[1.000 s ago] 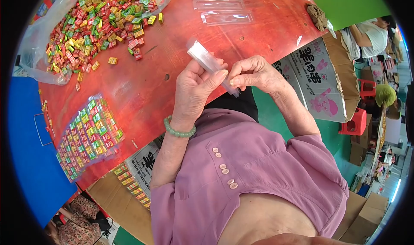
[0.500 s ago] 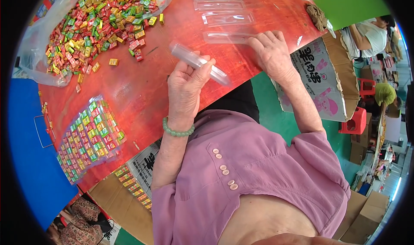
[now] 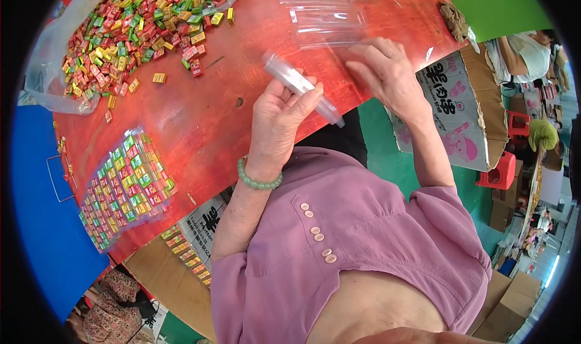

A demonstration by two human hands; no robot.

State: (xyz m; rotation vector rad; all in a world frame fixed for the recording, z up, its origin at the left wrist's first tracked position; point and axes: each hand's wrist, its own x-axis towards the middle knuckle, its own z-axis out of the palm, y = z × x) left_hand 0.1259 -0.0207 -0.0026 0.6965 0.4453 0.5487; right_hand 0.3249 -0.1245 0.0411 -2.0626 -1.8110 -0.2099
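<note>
Left hand full, right hand loose over by the trays

So your left hand (image 3: pixel 281 111) has a good grip on a stack of clear plastic trays (image 3: pixel 281 70), thumb along one side and fingers wrapped round the other. The stack sits at a slant near the front edge of the red table (image 3: pixel 200 126), one end aimed away to your left, the other back toward you. There's a green bead bracelet (image 3: pixel 259 179) on that wrist.

Your right hand (image 3: pixel 393 77) is open, fingers a bit bent and pretty blurry. It's right beside the near end of a row of clear trays (image 3: pixel 327 18) lying on the table; can't tell if your fingertips are touching the closest one.

Up on your far left you've got a big heap of little red, green and yellow boxes (image 3: pixel 139 35) spilling out of a clear plastic bag (image 3: pixel 45 71). Closer in on that side, a block of filled trays (image 3: pixel 130 180) sits packed with the same kind of boxes. A crumpled brown cloth-like lump (image 3: pixel 452 22) is at the far right, well apart from your hands.
</note>
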